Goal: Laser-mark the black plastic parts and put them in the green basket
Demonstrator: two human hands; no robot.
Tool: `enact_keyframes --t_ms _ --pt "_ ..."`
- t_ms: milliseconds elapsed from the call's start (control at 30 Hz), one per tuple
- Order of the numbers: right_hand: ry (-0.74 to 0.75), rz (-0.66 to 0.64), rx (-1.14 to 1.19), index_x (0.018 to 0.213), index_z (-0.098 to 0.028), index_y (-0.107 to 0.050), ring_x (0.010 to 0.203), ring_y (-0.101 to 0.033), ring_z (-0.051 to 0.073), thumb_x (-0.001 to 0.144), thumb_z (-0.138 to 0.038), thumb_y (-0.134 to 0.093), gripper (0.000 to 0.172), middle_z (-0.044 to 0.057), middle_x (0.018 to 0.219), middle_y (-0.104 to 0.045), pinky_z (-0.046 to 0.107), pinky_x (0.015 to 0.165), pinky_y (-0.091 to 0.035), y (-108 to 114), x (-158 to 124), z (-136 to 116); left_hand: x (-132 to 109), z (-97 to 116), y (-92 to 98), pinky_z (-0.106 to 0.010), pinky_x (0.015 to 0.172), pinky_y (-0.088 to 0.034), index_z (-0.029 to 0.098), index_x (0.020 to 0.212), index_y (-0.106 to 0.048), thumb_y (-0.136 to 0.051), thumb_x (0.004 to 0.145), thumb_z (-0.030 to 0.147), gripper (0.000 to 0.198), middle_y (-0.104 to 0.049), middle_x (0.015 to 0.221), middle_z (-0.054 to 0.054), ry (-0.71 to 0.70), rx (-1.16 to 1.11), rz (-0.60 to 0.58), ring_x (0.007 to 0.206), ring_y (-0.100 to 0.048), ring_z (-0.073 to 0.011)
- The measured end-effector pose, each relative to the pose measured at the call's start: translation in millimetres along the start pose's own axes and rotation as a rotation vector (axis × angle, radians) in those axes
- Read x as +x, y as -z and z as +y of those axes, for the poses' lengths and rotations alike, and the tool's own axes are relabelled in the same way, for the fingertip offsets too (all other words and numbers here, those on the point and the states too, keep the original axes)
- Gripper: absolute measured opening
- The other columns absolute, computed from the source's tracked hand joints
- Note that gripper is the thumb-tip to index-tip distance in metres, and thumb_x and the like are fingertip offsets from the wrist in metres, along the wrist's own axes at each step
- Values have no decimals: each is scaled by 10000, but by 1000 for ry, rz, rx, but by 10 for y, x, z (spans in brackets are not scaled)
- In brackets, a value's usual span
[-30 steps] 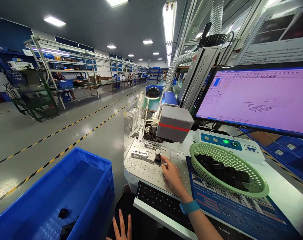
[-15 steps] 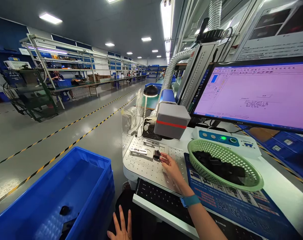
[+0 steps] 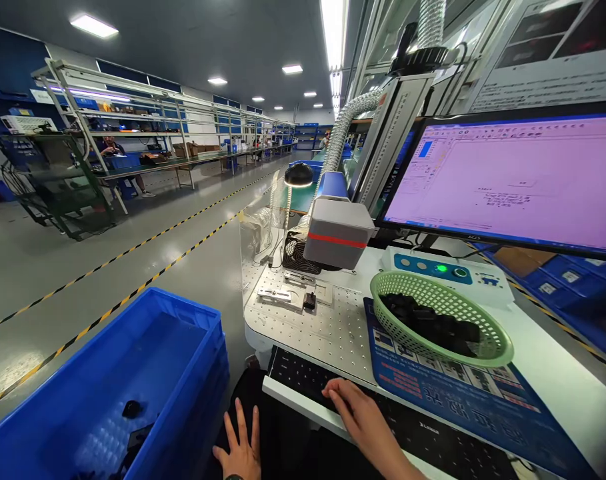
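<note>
My right hand (image 3: 361,415) hovers over or rests on the black keyboard (image 3: 299,380); its fingers are curled together and nothing shows in them. Fingers spread, my left hand (image 3: 241,448) lies on my dark-clothed leg and holds nothing. A small black part (image 3: 309,301) sits at the metal fixture (image 3: 277,295) on the perforated plate (image 3: 327,337), apart from both hands. Above the fixture hangs the grey machine head (image 3: 339,235) with its red stripe. To the right, a green basket (image 3: 487,360) holds several black parts (image 3: 427,320).
A deep blue bin (image 3: 183,313) with a few black pieces (image 3: 131,409) stands at left. The monitor (image 3: 507,180) rises behind a control box (image 3: 493,283). A clear screen (image 3: 250,247) edges the plate, and a fan (image 3: 297,253) stands behind the fixture.
My right hand has left the black part at the fixture and drawn back to the keyboard, its fingers now curled. The part stays at the fixture. My left hand keeps its place.
</note>
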State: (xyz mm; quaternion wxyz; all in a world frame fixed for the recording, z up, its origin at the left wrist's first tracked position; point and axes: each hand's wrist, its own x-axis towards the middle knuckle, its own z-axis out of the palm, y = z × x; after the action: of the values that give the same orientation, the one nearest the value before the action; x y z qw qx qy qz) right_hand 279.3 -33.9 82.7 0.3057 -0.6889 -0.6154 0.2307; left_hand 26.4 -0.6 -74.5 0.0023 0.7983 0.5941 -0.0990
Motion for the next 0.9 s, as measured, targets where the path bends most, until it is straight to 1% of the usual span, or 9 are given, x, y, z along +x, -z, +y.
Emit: enact_keyframes --t_ms 133,233,367,433,467,567,667,800,900 --pt "30 37 -196 921 -267 -564 729 -606 189 953 -343 -338 241 30 813 -612 336 698 -498 -136 -136 32 -8 8 -14 -640 730 -529 427 1371 -123 -557 821 90 778 -271 1523 -73 -11 45 21 1335 -304 -419" --pt "47 67 -181 971 -269 -563 796 -618 187 957 -334 -348 224 34 867 -628 331 724 -511 -114 -92 81 -2 2 -99 -627 726 -540 433 1368 -130 -573 806 69 803 -291 1517 -75 -11 98 66 1325 -316 -425" --pt "82 298 -161 1085 -246 -543 1005 -600 208 945 -335 -395 222 72 1047 -636 364 858 -502 -24 56 183 18 -15 -197 -617 752 -542 460 1351 -100 -617 820 129 812 -290 1520 -61 7 109 86 1330 -311 -416" --pt "88 391 -227 1097 -226 -544 1026 -596 238 932 -344 -417 238 96 1076 -640 406 876 -491 -5 124 242 25 -19 -196 -625 766 -537 463 1345 -87 -639 811 137 835 -285 1521 -55 18 86 69 1332 -309 -411" --pt "87 407 -273 1091 -220 -547 1015 -601 251 929 -347 -418 243 103 1072 -646 425 867 -488 -5 149 267 26 -18 -183 -634 769 -532 462 1344 -88 -648 803 131 846 -283 1521 -53 24 71 58 1334 -307 -409" --pt "101 397 -418 1070 -219 -555 956 -622 261 925 -336 -410 236 95 1030 -668 445 829 -477 -23 182 306 24 -5 -132 -652 756 -524 461 1343 -110 -637 812 139 814 -284 1517 -48 41 25 40 1336 -309 -405" --pt "145 398 -525 1078 -220 -555 958 -630 247 923 -291 -409 224 82 1025 -681 438 859 -452 -42 175 301 23 13 -112 -660 746 -522 461 1340 -116 -620 829 159 779 -282 1516 -48 44 11 37 1335 -312 -406" --pt "172 409 -594 1086 -219 -556 964 -633 227 924 -252 -405 224 70 1032 -687 422 891 -419 -50 177 284 26 36 -128 -657 749 -529 457 1341 -91 -657 784 109 867 -269 1523 -59 38 50 43 1334 -303 -421" --pt "158 389 -589 1063 -220 -567 948 -635 217 922 -241 -407 215 57 1011 -690 425 907 -395 -34 198 270 24 46 -113 -633 762 -537 478 1336 -96 -680 753 68 922 -278 1521 -35 55 52 38 1337 -301 -409"
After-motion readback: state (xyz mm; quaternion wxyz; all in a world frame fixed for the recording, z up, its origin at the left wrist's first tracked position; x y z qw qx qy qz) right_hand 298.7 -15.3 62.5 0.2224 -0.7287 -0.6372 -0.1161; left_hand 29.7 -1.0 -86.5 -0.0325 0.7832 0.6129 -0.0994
